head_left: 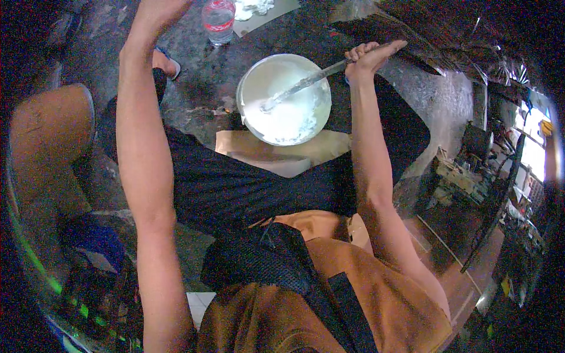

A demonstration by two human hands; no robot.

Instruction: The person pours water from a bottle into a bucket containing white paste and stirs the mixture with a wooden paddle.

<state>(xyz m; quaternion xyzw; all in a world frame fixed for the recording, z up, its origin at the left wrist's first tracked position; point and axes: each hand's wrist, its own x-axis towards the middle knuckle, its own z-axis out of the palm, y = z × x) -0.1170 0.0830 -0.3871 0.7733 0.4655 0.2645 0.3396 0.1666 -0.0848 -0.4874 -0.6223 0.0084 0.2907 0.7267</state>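
Note:
A white bucket point(249, 82) stands on the floor in front of me, with bright white powder or paste point(288, 120) inside. My right hand point(366, 59) grips the upper part of a long stirring stick point(315, 77). The stick slants down to the left over the bucket's rim, and its lower end, coated white, rests in the white material. My left hand point(165, 10) reaches forward to the upper edge of the view, left of a clear plastic bottle point(219, 26) with a red band. Its fingers are cut off, so what it touches is hidden.
White clumps point(252, 8) lie on a grey sheet point(268, 22) behind the bottle. Tan cardboard point(235, 143) lies just before the bucket, between my legs. A brown rounded object point(53, 126) stands at the left. Cluttered gear point(462, 173) fills the right side.

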